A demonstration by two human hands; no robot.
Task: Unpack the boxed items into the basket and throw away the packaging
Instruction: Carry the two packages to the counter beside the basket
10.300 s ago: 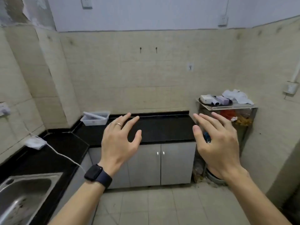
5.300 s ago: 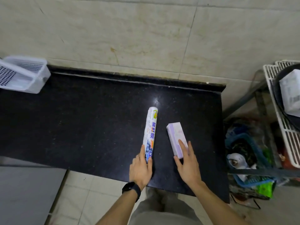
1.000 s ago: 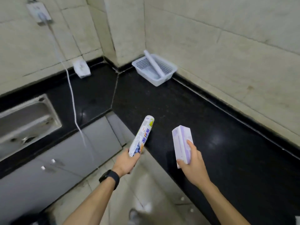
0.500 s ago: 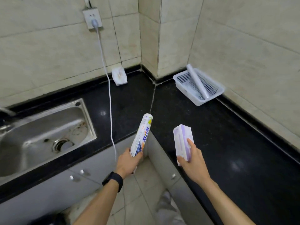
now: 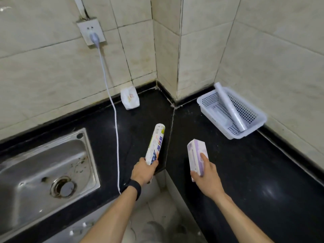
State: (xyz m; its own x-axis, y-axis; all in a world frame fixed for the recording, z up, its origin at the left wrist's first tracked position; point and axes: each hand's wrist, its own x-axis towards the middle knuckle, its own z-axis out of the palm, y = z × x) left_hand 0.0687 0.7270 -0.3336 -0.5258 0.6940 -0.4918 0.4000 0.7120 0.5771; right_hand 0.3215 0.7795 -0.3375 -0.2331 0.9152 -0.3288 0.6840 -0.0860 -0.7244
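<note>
My left hand grips the near end of a long printed roll package, which points away over the counter corner. My right hand holds a pale purple box upright above the black counter. A white perforated basket stands against the wall at the far right. A plain wrapped roll lies slantwise in it, its far end propped on the rim. Both hands are well short of the basket.
The black L-shaped counter wraps round the corner. A steel sink lies at the left. A white cable runs from a wall socket down across the counter. A small white bag sits against the back wall.
The view has swung further toward the corner, so the basket now lies further right and the sink closer. Both hands still carry the roll package and the purple box.
</note>
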